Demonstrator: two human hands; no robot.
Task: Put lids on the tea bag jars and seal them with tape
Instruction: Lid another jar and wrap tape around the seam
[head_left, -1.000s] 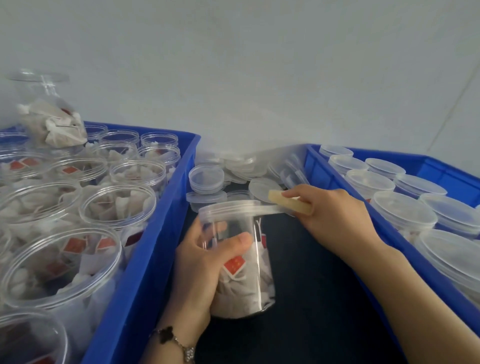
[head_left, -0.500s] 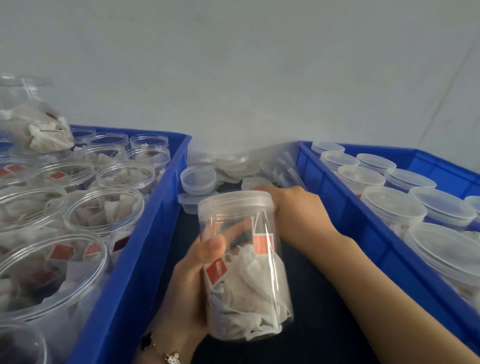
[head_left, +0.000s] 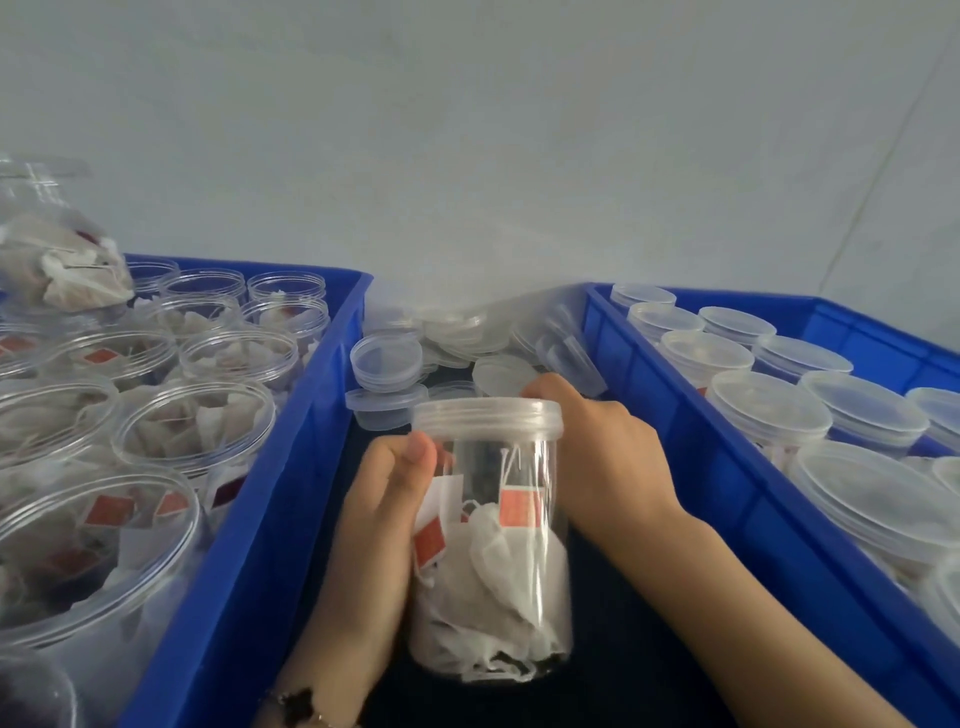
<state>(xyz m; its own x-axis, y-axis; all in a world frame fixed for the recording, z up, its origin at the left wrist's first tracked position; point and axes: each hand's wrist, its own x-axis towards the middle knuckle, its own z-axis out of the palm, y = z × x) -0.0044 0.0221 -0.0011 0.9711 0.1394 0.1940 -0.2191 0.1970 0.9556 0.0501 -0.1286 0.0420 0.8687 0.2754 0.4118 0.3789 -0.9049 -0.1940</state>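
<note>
Work surface: a dark, near-black tabletop between two blue plastic crates, against a plain pale grey wall.

Left blue crate: open clear plastic jars holding white tea bags with red tags; at least ten mouths are visible, and the exact count cannot be confirmed because the frame cuts the crate. One filled jar lies tilted on top at the far left.

Right blue crate: lidded jars, at least ten visible, also cut by the frame.

Between the crates, at the far end of the surface: a loose heap of translucent plastic lids; count not determinable.

Item in work: one clear cylindrical tea bag jar, centre near, with a translucent lid seated on top. Its long axis is close to vertical, lid end up and leaning slightly away from the camera, base toward the camera.

Left hand: fingers wrapped around the jar's left side, thumb pressed on the wall just under the lid.

Right hand: behind the jar's right side at lid height, fingers curled against the lid rim; fingertips hidden, grip cannot be confirmed.
</note>
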